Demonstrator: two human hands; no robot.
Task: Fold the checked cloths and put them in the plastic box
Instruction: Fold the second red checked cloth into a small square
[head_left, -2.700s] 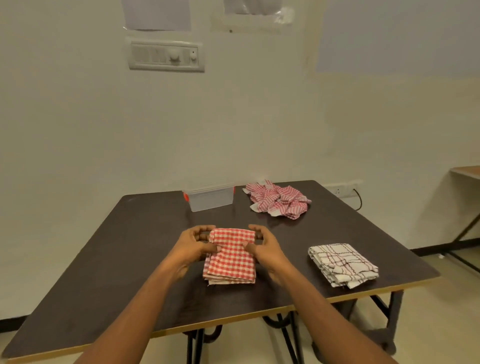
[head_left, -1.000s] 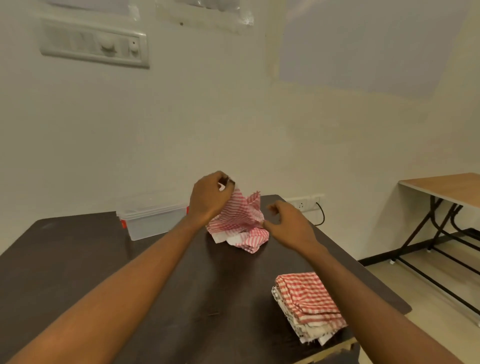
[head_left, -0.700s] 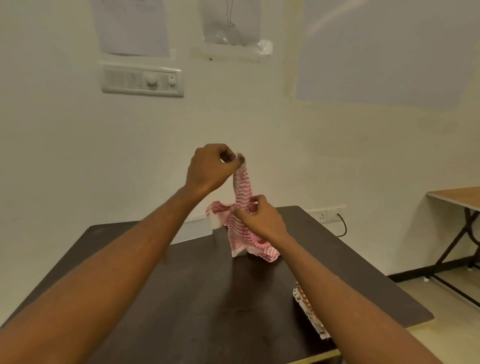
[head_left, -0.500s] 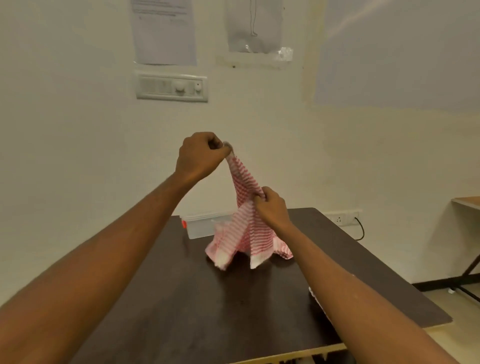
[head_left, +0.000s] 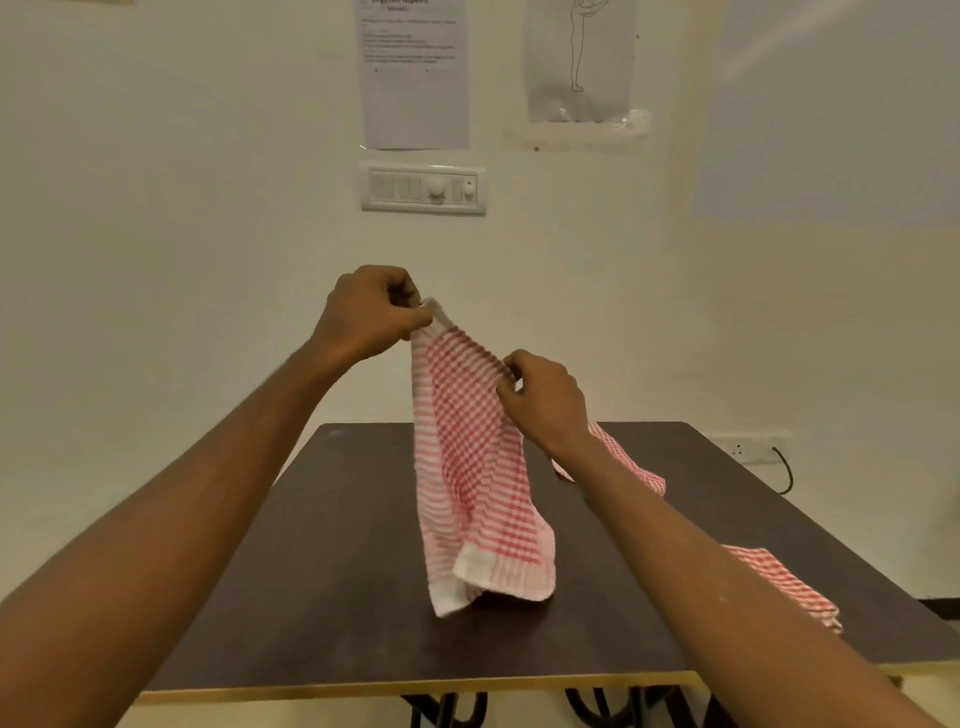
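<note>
A red and white checked cloth (head_left: 475, 478) hangs in the air over the dark table (head_left: 343, 571), its lower end touching the tabletop. My left hand (head_left: 369, 312) pinches its top corner, raised high. My right hand (head_left: 545, 397) grips the top edge a little lower and to the right. Behind my right forearm lies another red checked cloth (head_left: 631, 470), partly hidden. A folded red checked cloth (head_left: 784, 587) rests at the table's right edge, partly covered by my right arm. The plastic box is not visible.
The table stands against a cream wall with a switch panel (head_left: 423, 188) and taped papers (head_left: 413, 73). A wall socket with a black cable (head_left: 753, 451) sits low at the right. The floor shows beyond the table's right edge.
Both hands have lifted the cloth off the back pile and spread its top edge apart. It now hangs flatter and nearer to me. The box has gone out of sight behind the cloth.
</note>
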